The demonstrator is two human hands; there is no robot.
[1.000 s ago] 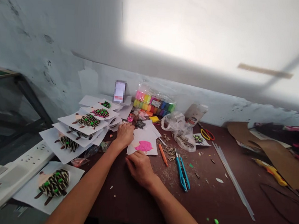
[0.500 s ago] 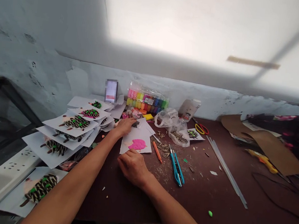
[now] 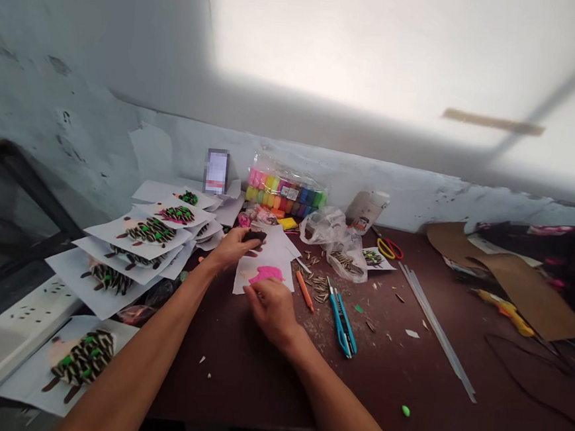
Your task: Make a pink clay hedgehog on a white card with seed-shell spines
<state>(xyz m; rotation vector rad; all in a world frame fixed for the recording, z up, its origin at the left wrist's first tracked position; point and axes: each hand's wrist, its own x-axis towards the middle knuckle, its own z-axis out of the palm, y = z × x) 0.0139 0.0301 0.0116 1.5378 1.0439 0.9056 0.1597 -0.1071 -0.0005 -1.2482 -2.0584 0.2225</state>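
Observation:
My left hand (image 3: 232, 248) is closed on a lump of dark modelling clay (image 3: 254, 237), held over the upper part of a white paper sheet (image 3: 242, 285). On that sheet lies a flat pink clay shape (image 3: 267, 274) with a paler end at its left. My right hand (image 3: 273, 307) rests just in front of the pink shape and partly covers it. Its fingers are curled in, and whatever they may hold is hidden. To its right lie an orange pen-like tool (image 3: 304, 291), a blue cutter or scissors (image 3: 343, 323) and scattered sunflower seeds (image 3: 317, 287).
Finished hedgehog pictures on paper (image 3: 113, 281) are stacked at left beside a white power strip (image 3: 13, 346). Behind stand a phone (image 3: 216, 171), a pack of coloured clay (image 3: 286, 194) and a white bottle (image 3: 370, 212). Clear sticks (image 3: 438, 330) and a yellow glue gun (image 3: 506, 312) lie at right.
My left hand has lifted slightly toward me, and the dark clay now shows in its fingers. My right hand has shifted a little right and up over the pink shape.

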